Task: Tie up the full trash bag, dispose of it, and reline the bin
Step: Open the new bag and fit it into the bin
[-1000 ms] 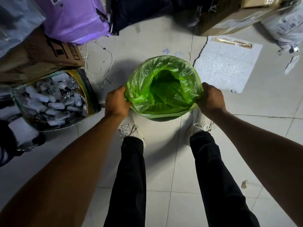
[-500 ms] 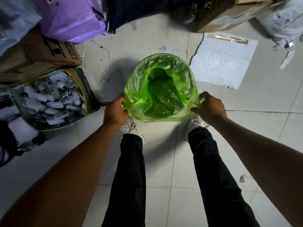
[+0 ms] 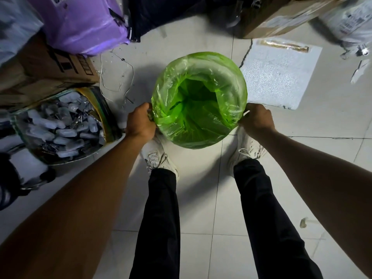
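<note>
green bag (image 3: 203, 125) upright in bin, mouth up, both hands at rim

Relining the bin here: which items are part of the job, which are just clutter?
Job:
green liner, draped over the bin
left hand, gripping the liner's edge
right hand, gripping the opposite edge

Clutter:
purple bag
cardboard box
white foam sheet
loose wire
</note>
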